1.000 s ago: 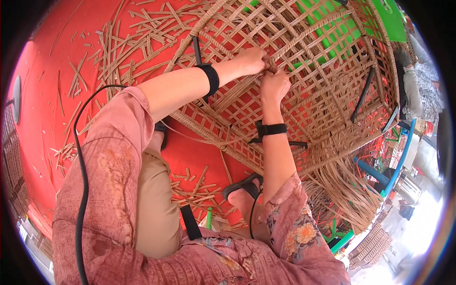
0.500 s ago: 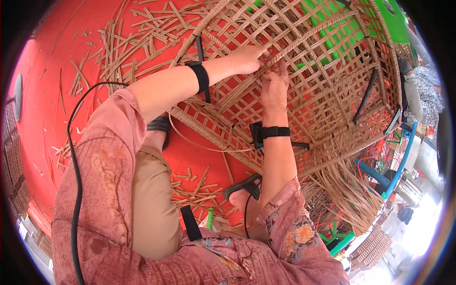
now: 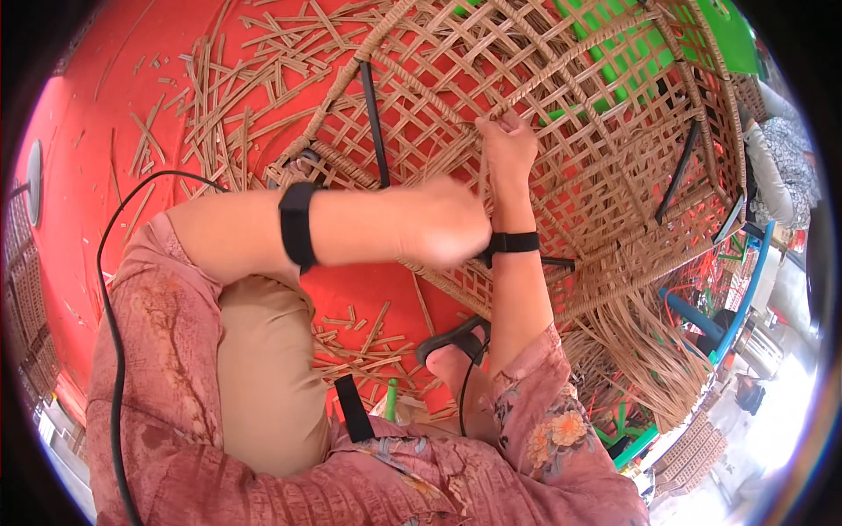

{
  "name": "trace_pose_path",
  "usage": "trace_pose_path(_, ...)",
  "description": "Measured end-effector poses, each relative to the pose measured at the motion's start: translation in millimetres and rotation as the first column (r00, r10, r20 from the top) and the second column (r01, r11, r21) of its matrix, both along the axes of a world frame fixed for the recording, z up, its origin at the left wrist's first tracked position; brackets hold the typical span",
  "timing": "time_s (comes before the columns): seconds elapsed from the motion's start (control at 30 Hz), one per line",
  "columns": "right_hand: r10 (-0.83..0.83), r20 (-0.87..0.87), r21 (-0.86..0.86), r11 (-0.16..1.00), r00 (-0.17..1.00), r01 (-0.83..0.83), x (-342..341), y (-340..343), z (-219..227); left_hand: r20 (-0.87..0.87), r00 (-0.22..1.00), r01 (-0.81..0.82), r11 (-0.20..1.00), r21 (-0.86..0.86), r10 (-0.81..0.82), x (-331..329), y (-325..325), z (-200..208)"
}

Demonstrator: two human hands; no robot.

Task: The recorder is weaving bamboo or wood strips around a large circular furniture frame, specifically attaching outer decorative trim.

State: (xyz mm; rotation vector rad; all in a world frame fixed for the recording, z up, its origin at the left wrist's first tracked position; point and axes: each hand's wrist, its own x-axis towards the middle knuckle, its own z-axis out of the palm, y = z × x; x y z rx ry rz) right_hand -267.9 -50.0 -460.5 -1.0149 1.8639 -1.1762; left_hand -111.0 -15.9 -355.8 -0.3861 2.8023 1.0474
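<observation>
A large brown woven basket frame (image 3: 605, 188), with an open lattice and wrapped ribs, lies tilted before me. My right hand (image 3: 509, 145) is closed at one of its ribs, fingers pinched against the wrapped edge. Nearer to me, my left hand (image 3: 443, 223) is a blurred fist beside my right wrist. A thin brown weaving strip (image 3: 484, 171) runs from the rib by my right fingers down to the left hand, which appears closed on it. The left fingertips are hidden.
Cut strip scraps (image 3: 254, 96) litter the red floor covering (image 3: 105, 114). A bundle of long loose strips (image 3: 640, 359) hangs at the basket's lower right. Black bars (image 3: 373, 123) brace the basket. Behind the lattice is a green plastic seat (image 3: 732, 39). Another person's sleeve (image 3: 785, 158) shows far right.
My left hand has pulled back from the rib toward my body, down to my right wrist. The right hand stays at the rib. The basket has shifted slightly.
</observation>
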Motion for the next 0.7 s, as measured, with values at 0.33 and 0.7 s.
trace_pose_path(0.33,-0.116,0.212,0.208,0.975,0.970,0.071,-10,4,-10,-0.191,0.927,0.356,0.596,0.719,-0.324,-12,7,66)
trace_pose_path(0.7,0.001,0.101,0.041,0.999,0.995,-0.005,-36,7,-42,-0.171,0.617,-0.735,0.641,0.223,0.768,-66,-88,-151)
